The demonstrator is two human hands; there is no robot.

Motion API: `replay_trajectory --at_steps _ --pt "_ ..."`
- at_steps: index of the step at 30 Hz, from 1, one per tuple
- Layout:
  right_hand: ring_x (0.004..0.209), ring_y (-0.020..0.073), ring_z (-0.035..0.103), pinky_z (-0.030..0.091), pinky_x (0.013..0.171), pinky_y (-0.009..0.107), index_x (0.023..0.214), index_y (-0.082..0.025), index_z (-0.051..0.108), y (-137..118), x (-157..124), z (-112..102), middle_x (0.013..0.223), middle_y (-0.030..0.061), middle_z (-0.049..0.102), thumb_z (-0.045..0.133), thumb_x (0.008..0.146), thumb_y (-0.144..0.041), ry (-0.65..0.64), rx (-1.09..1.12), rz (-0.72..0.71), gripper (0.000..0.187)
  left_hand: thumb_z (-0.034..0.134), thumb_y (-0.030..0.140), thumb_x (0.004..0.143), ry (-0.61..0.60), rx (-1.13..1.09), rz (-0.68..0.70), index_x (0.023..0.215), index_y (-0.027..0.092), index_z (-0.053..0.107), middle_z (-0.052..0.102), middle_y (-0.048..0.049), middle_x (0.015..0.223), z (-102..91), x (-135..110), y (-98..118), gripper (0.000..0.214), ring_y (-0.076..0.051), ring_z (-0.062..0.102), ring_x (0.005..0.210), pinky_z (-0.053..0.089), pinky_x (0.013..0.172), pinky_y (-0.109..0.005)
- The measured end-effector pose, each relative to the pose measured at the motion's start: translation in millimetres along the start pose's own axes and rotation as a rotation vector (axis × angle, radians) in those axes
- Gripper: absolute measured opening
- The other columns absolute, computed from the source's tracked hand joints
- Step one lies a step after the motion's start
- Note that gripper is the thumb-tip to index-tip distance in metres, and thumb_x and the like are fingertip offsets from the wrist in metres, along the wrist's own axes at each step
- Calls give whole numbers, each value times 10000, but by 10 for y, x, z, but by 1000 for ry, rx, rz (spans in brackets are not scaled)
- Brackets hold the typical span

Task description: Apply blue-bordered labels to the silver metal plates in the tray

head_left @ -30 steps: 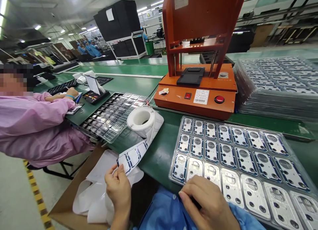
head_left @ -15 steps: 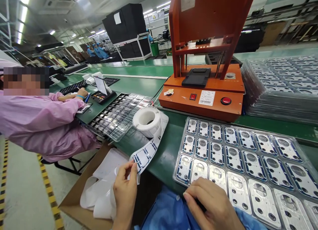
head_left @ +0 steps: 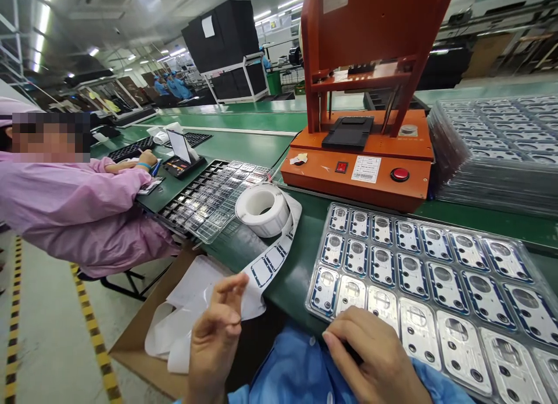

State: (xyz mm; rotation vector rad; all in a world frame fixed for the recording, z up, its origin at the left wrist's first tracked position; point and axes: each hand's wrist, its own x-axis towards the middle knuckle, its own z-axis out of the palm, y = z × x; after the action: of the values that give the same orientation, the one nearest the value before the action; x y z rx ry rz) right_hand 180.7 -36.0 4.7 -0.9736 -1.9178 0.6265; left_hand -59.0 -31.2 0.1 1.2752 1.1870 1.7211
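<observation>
My right hand (head_left: 375, 357) lies at the near edge of a tray of metal plates (head_left: 418, 288), which spreads ahead and rightward. Beyond my left hand (head_left: 213, 340), a label strip (head_left: 264, 270) runs back to its roll (head_left: 261, 209) on the bench (head_left: 288, 282). A cardboard box (head_left: 135, 363) sits left of that hand, and a press (head_left: 357, 165) stands behind the tray.

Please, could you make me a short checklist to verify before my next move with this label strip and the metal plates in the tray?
1. Label strip joined to its white roll: ok.
2. Left hand holding the strip: cannot tell; its fingers are close, but contact is unclear.
3. Bare metal plates ready in the clear plastic tray: ok, in the nearest row.
4. Right hand off the plates: not ok; it lies over the tray's near edge.
5. Cardboard box beside the left hand: ok.
</observation>
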Motion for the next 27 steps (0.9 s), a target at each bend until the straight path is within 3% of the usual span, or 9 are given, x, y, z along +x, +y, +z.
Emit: replay_trajectory --at_steps 2,4,7,11,20,24,27 --pt "636 142 583 444 581 249 799 -194 590 21 -9 -4 698 14 604 497 912 -148 5 32 38 153 753 374 723 11 -74 -97 694 256 682 682 -3 836 178 -26 -1 141 -134 651 847 546 846 -290" --pt "641 136 594 458 576 230 851 -201 597 36 -18 -12 720 9 616 497 925 -194 38 82 128 125 768 393 700 15 -116 -257 702 227 691 650 0 717 376 -55 -15 183 -107 622 716 541 721 -218" --pt "622 125 601 471 547 197 902 -211 606 34 -20 -33 731 -3 629 503 933 -266 96 168 286 121 799 400 654 27 -188 -472 723 192 703 642 -8 662 617 -94 -32 239 -100 600 652 517 653 -193" --pt "581 111 574 459 517 178 897 -217 616 15 -2 -48 706 -16 615 510 931 -312 103 250 398 147 823 372 624 6 -262 -594 726 178 701 637 -4 629 751 -116 -30 250 -101 593 637 511 650 -193" --pt "642 124 566 461 597 212 1000 -210 601 59 1 -24 753 -6 589 542 910 -363 96 363 551 187 789 336 683 -87 -218 -575 739 180 697 640 1 676 781 -159 -39 190 -92 592 656 500 662 -172" --pt "607 121 517 415 560 216 837 -216 594 69 -5 -46 706 -19 546 542 914 -357 49 344 546 169 727 274 761 -203 -191 -485 765 192 684 607 14 714 804 -183 -14 92 -81 575 676 487 658 -159" --pt "586 126 483 380 546 230 745 -214 578 52 -5 -62 666 -22 514 544 909 -354 60 346 534 218 647 247 831 -269 -89 -343 815 207 677 599 14 749 805 -189 -3 53 -81 580 688 490 649 -159"
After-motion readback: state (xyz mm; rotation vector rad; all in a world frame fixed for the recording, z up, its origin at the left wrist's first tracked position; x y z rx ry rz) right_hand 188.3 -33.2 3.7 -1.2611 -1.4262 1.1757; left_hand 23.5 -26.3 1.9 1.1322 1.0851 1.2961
